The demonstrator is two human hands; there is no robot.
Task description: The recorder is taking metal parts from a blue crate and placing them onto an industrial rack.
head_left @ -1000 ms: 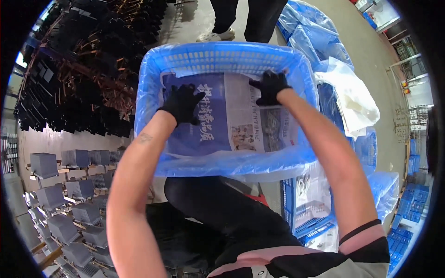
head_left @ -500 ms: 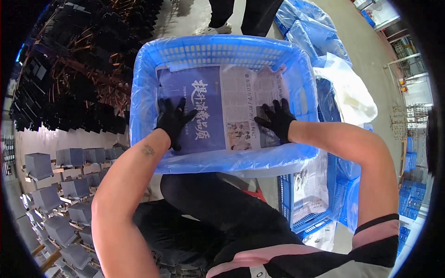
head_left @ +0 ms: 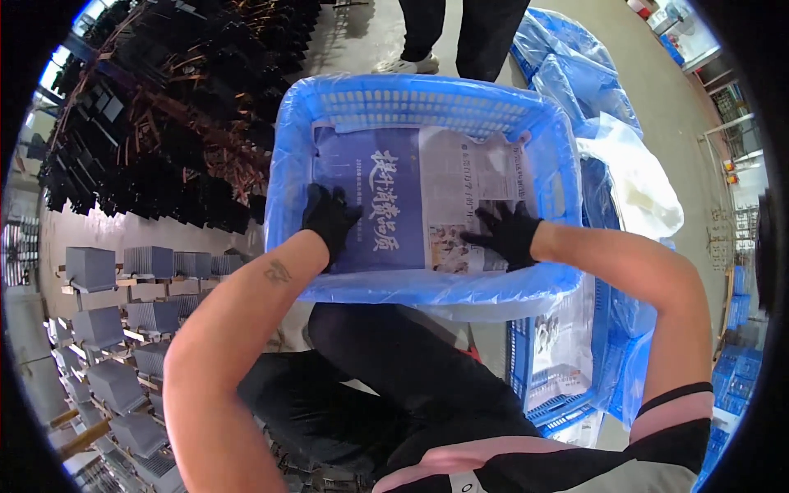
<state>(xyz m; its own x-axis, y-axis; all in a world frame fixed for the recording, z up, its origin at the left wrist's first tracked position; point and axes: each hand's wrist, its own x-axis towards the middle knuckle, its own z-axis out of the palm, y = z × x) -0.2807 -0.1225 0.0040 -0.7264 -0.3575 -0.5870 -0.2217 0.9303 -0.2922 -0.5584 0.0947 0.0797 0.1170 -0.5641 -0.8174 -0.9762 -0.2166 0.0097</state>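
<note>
A blue plastic basket (head_left: 427, 286) lined with clear plastic film stands in front of me. Newspaper (head_left: 374, 156) with a purple-blue left half and a printed white right half covers its bottom. My left hand (head_left: 330, 220), in a black glove, lies on the purple-blue part by the left wall, fingers apart. The gloved right hand (head_left: 508, 233) rests on the printed half near the basket's right front corner, fingers spread. Neither hand holds anything that I can see.
Dark metal parts (head_left: 164, 107) hang in dense rows at the left. Grey finned blocks (head_left: 119, 386) stand on racks below them. More blue baskets (head_left: 604, 337) with film and newspaper are at right, beside white plastic film (head_left: 637, 177). A person's legs (head_left: 489, 37) show beyond the basket.
Both hands have slid nearer to me over the newspaper, the fingers slightly more bent. My view has shifted, so the basket appears farther right.
</note>
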